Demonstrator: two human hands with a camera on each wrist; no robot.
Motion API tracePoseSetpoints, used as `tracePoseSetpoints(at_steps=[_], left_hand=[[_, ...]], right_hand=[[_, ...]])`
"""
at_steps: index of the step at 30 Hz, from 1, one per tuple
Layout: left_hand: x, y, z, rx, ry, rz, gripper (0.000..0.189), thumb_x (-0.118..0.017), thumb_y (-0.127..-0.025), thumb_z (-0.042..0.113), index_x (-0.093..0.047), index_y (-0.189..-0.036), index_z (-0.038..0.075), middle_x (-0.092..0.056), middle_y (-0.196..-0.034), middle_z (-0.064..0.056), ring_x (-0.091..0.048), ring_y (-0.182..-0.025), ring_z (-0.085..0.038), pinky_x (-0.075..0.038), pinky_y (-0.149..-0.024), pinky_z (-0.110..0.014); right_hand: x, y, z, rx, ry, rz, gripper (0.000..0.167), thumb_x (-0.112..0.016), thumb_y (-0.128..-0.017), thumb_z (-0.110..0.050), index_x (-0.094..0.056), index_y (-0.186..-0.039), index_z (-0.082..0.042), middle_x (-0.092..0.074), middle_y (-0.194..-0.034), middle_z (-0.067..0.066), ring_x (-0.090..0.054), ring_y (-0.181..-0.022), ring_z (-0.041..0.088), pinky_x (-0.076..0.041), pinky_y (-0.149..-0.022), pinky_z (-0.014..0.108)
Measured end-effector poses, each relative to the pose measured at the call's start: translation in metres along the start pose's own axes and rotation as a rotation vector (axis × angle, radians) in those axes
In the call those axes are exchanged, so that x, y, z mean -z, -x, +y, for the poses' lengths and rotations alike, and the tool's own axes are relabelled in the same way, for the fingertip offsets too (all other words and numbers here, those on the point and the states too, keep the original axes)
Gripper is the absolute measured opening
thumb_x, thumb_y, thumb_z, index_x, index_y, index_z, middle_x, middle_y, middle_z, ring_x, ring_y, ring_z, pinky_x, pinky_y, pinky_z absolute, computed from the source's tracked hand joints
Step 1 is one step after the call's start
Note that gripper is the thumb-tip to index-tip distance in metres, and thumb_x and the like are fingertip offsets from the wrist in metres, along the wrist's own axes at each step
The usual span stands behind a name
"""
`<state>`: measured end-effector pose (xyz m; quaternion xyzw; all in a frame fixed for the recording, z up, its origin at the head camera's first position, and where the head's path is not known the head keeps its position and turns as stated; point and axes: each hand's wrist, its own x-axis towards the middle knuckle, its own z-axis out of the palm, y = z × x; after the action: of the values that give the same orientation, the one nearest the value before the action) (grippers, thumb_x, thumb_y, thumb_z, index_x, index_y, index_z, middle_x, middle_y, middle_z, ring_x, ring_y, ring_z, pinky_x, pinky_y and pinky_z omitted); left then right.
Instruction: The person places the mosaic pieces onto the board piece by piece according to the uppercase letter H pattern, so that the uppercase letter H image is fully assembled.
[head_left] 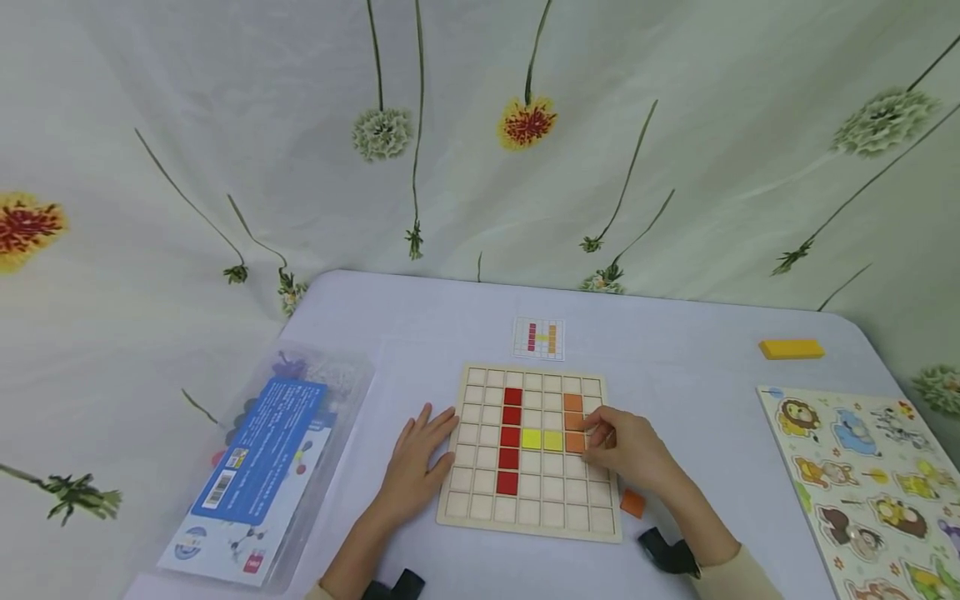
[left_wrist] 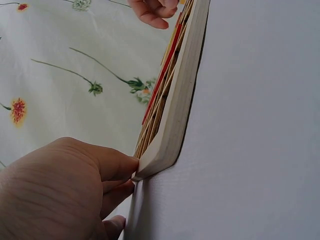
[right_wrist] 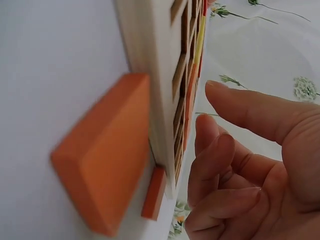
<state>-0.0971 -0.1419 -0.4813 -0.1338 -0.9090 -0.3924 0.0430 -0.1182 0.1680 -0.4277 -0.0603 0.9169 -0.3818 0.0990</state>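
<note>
A wooden grid board (head_left: 536, 530) lies flat on the table, with a column of several red tiles (head_left: 508, 459), two yellow tiles (head_left: 531, 439) and three visible orange tiles (head_left: 573, 402) in its cells. Fingertips of my left hand (head_left: 416, 467) rest at the board's left edge, fingers fairly straight. Over the right side of the board, my right hand (head_left: 630, 450) is at the lowest orange tile. In the right wrist view its thumb and index finger are slightly apart, nothing seen between them. Two loose orange tiles (right_wrist: 107, 155) lie by the board's right edge.
Behind the board lies a small pattern card (head_left: 538, 338). A clear plastic box (head_left: 341, 425) with a blue-and-white booklet stands at left. At right are a yellow block (head_left: 791, 349) and an animal picture board (head_left: 847, 475).
</note>
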Motion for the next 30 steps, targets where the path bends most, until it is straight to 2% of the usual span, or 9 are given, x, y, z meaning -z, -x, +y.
tracePoseSetpoints(at_steps=[3, 9, 15, 23, 30], left_hand=[[-0.001, 0.000, 0.001, -0.001, -0.003, -0.004, 0.050, -0.062, -0.088, 0.004, -0.054, -0.137, -0.001, -0.049, -0.148, -0.015, -0.023, -0.147, -0.041, -0.011, -0.118, -0.060], [-0.001, -0.002, 0.001, 0.001, -0.013, -0.010, 0.050, -0.062, -0.088, 0.004, -0.053, -0.137, -0.001, -0.048, -0.148, -0.014, -0.023, -0.148, -0.041, -0.012, -0.118, -0.059], [0.000, -0.001, 0.001, 0.007, -0.008, -0.009, 0.050, -0.061, -0.088, 0.003, -0.053, -0.137, -0.001, -0.048, -0.148, -0.016, -0.023, -0.147, -0.042, -0.011, -0.118, -0.060], [0.000, 0.000, 0.001, -0.011, -0.016, 0.002, 0.050, -0.060, -0.088, 0.002, -0.053, -0.137, -0.001, -0.048, -0.148, -0.016, -0.023, -0.147, -0.043, -0.011, -0.117, -0.062], [0.000, 0.000, 0.001, -0.020, -0.023, 0.011, 0.050, -0.060, -0.088, 0.001, -0.054, -0.137, -0.001, -0.049, -0.147, -0.016, -0.024, -0.146, -0.044, -0.012, -0.116, -0.062]], right_hand=[[0.012, 0.008, 0.004, 0.029, -0.012, 0.030, 0.027, -0.075, -0.080, -0.006, -0.066, -0.105, -0.005, -0.059, -0.079, -0.001, -0.050, -0.067, 0.012, -0.041, -0.055, 0.020], [0.036, 0.027, 0.014, 0.048, -0.012, 0.147, 0.032, -0.076, -0.083, -0.014, -0.066, -0.112, -0.006, -0.063, -0.087, 0.000, -0.053, -0.071, 0.008, -0.043, -0.059, 0.021], [0.043, 0.038, 0.029, 0.065, -0.023, 0.194, 0.037, -0.077, -0.082, -0.011, -0.064, -0.117, -0.005, -0.064, -0.092, 0.006, -0.052, -0.072, 0.004, -0.045, -0.059, 0.021], [0.034, 0.029, 0.055, 0.004, -0.210, 0.141, 0.052, -0.077, -0.081, -0.008, -0.057, -0.129, -0.003, -0.062, -0.101, 0.013, -0.056, -0.076, 0.009, -0.048, -0.065, 0.021], [0.022, 0.023, 0.072, 0.026, -0.213, 0.116, 0.051, -0.077, -0.079, -0.005, -0.059, -0.126, -0.002, -0.063, -0.098, 0.010, -0.057, -0.075, 0.008, -0.048, -0.068, 0.020]])
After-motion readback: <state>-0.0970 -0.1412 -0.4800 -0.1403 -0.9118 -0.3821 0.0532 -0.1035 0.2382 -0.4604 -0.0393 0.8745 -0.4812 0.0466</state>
